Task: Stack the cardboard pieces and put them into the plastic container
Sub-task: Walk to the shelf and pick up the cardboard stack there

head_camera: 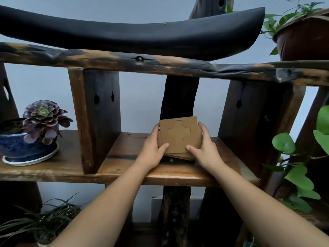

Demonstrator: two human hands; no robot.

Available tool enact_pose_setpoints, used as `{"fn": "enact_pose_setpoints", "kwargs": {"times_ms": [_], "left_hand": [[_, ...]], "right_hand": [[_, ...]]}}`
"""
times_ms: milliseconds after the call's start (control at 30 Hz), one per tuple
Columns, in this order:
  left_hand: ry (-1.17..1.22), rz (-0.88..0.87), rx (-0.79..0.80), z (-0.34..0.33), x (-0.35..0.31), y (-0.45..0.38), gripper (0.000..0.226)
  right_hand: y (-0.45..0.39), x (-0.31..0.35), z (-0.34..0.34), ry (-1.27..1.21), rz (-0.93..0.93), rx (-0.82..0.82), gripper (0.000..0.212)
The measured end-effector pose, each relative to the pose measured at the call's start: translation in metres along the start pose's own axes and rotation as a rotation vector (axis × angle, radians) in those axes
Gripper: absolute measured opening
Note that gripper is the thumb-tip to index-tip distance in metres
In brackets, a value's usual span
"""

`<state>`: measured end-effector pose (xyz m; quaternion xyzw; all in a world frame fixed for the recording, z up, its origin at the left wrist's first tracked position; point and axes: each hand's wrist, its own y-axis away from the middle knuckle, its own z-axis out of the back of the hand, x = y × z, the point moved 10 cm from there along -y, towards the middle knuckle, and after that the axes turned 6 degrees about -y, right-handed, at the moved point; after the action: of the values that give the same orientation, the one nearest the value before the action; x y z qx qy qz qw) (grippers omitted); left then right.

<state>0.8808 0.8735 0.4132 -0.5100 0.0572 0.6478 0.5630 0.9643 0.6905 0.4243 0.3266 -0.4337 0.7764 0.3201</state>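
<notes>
From my head camera, the cardboard pieces sit dead ahead at twelve o'clock, pinned between my two hands over the wooden shelf. My left hand clasps the stack from nine o'clock, thumb lying on the top sheet near its front corner, fingers wrapped around the left edge. My right hand mirrors it from three o'clock, thumb on top, fingers curled over the right edge. Both hands are equally near, so neither leads. The stack tilts up towards me, its far edge raised, and its faces are roughly square, with no strong long axis. The lower sheets poke out at six and nine o'clock, so I judge the edges are not yet squared.

The cardboard is thin, matte, tan, stiff-looking, and the top sheet carries curved cut lines like a puzzle outline. Something dark lies under the stack at six o'clock; I cannot tell whether it is the plastic container. The shelf is glossy, rough-hewn dark wood with charred patches. At nine o'clock, well apart, a purple succulent stands in a glazed blue pot on a white saucer. Green heart-shaped leaves hang at three o'clock
</notes>
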Motion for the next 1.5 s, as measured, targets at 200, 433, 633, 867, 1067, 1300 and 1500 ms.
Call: {"fn": "enact_pose_setpoints", "kwargs": {"times_ms": [200,433,633,867,1067,1300,1500], "left_hand": [[-0.070,0.014,0.016,-0.004,0.005,-0.002,0.068],[-0.136,-0.030,0.034,-0.008,0.001,-0.003,0.078],[-0.226,0.004,0.027,-0.011,0.006,-0.002,0.071],[-0.319,0.029,-0.020,-0.009,0.006,-0.001,0.062],[-0.162,0.092,0.077,-0.014,0.013,0.000,0.079],[-0.111,0.202,0.133,-0.015,0.027,0.002,0.045],[-0.159,0.194,0.071,-0.003,0.014,0.013,0.044]], "right_hand": [[0.003,-0.014,-0.008,0.033,-0.013,-0.074,0.088],[-0.002,-0.023,-0.014,0.155,-0.034,-0.056,0.112],[-0.003,-0.024,-0.012,0.074,-0.020,-0.067,0.075],[-0.002,-0.022,-0.016,0.098,-0.016,-0.045,0.063],[-0.002,-0.025,-0.014,0.035,-0.069,-0.029,0.078],[-0.002,-0.030,-0.019,-0.002,-0.123,0.061,0.072],[0.006,-0.021,-0.018,-0.044,-0.122,0.062,0.072]]}}
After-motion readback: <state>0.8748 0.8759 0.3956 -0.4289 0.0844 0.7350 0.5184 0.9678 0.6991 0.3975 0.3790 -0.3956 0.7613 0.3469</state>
